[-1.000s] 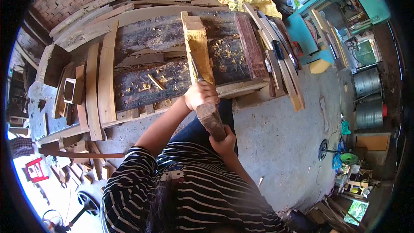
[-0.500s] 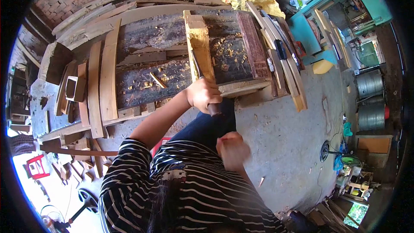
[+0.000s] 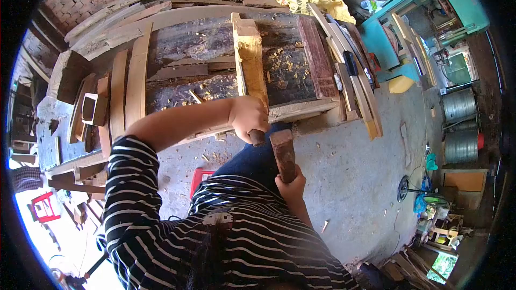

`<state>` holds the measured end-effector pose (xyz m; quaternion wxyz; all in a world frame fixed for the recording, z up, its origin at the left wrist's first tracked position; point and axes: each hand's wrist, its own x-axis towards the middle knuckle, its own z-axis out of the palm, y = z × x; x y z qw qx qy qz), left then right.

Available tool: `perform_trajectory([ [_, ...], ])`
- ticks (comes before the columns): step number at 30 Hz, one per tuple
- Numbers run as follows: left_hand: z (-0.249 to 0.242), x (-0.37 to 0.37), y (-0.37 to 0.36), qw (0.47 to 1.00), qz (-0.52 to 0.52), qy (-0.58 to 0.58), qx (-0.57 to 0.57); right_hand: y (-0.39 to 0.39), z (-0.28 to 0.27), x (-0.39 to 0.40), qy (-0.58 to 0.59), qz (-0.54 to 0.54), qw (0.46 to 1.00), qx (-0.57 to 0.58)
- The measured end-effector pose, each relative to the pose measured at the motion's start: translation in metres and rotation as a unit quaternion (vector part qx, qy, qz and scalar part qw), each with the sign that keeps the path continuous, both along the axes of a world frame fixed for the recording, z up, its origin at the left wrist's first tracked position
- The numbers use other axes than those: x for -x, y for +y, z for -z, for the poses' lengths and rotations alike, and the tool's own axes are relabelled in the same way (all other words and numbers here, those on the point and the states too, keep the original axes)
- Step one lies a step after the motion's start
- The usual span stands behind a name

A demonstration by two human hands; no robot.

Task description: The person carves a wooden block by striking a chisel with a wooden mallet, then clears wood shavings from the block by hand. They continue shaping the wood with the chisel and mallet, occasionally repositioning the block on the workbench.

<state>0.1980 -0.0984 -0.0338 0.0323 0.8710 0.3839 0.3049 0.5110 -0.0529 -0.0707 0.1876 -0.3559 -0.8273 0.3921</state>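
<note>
My left hand is wrapped round the dark handle of a chisel, at the near end of a yellowish wooden piece on the workbench. The chisel's blade is hidden behind the hand. Lower and to the right, my right hand grips a worn wooden mallet, its squared end pointing up, just right of the chisel handle. Wood chips lie scattered on the dark bench top beside the yellowish piece.
Planks lie across the bench on the left, near a hollow block. A reddish board and long strips are on the right. A red stool stands below the bench.
My left hand has shifted slightly, with its elbow farther out to the left. The chisel handle has moved slightly left. My right hand, blurred before, has risen a little and the mallet now shows clearly.
</note>
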Motion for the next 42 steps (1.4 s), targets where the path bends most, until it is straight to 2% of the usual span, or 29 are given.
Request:
perform_trajectory([
  [2,0.000,0.004,0.001,0.996,0.014,0.068,0.063,0.000,-0.006,0.008,-0.015,-0.009,1.000,-0.014],
  [4,-0.002,0.006,0.004,0.994,0.041,0.077,0.067,-0.001,-0.009,0.015,-0.004,-0.027,0.999,0.028],
  [8,-0.009,0.009,0.005,0.989,0.079,0.102,0.074,0.001,-0.003,0.018,0.024,-0.026,0.999,0.024],
  [12,-0.014,0.007,0.004,0.988,0.061,0.109,0.093,0.001,-0.014,0.015,-0.007,-0.010,1.000,0.013],
  [14,-0.013,0.006,0.001,0.999,0.017,-0.017,-0.032,-0.004,-0.017,0.015,-0.014,-0.002,1.000,0.015],
  [15,-0.013,0.004,0.001,0.999,0.017,-0.013,-0.033,-0.007,-0.017,0.014,0.027,0.017,0.999,0.028],
  [17,-0.011,-0.004,0.003,0.985,-0.072,-0.076,-0.140,-0.012,-0.013,0.009,0.070,0.040,0.996,0.042],
  [18,-0.008,-0.008,0.002,0.978,-0.103,-0.064,-0.170,-0.013,-0.010,0.004,0.085,0.032,0.994,0.065],
  [20,-0.002,-0.019,0.000,0.973,-0.121,-0.069,-0.185,-0.011,-0.010,-0.001,0.097,0.023,0.992,0.083],
  [25,0.000,-0.032,-0.001,0.945,-0.172,-0.115,-0.254,-0.005,-0.006,-0.005,0.076,-0.025,0.996,0.037],
  [29,0.002,-0.023,-0.001,0.938,-0.207,-0.104,-0.258,-0.009,-0.013,-0.002,0.101,-0.007,0.995,0.021],
  [30,0.002,-0.022,0.000,0.937,-0.218,-0.107,-0.250,-0.006,-0.020,-0.002,0.096,-0.068,0.978,-0.170],
  [31,0.001,-0.022,0.002,0.936,-0.230,-0.110,-0.242,-0.005,-0.028,0.000,0.084,-0.128,0.923,-0.354],
  [32,0.000,-0.020,0.004,0.936,-0.232,-0.107,-0.243,-0.006,-0.024,0.002,0.083,-0.127,0.923,-0.352],
  [33,-0.001,-0.020,0.006,0.936,-0.232,-0.108,-0.242,-0.010,-0.015,0.007,0.237,-0.108,0.948,-0.180],
  [34,-0.004,-0.019,0.009,0.936,-0.229,-0.115,-0.242,-0.009,-0.004,0.010,0.379,-0.084,0.921,0.001],
  [35,-0.006,-0.019,0.011,0.936,-0.226,-0.122,-0.242,0.001,0.020,0.008,0.380,-0.084,0.921,0.003],
  [36,-0.005,-0.019,0.013,0.935,-0.236,-0.115,-0.239,0.017,0.054,0.003,0.123,-0.154,0.973,-0.118],
  [37,-0.001,-0.019,0.015,0.936,-0.234,-0.114,-0.237,0.023,0.071,-0.001,-0.146,-0.210,0.939,-0.228],
  [38,0.005,-0.017,0.018,0.943,-0.226,-0.096,-0.225,-0.004,-0.016,0.041,0.046,-0.031,0.998,-0.004],
  [39,0.008,-0.014,0.020,0.949,-0.219,-0.075,-0.213,-0.011,-0.030,0.043,0.049,-0.031,0.998,-0.004],
  [41,0.010,-0.019,0.024,0.942,-0.215,-0.069,-0.248,-0.014,-0.045,0.048,0.136,-0.001,0.991,0.014],
  [42,0.014,-0.019,0.021,0.946,-0.211,-0.075,-0.235,-0.020,-0.052,0.047,0.216,-0.016,0.976,0.006],
])
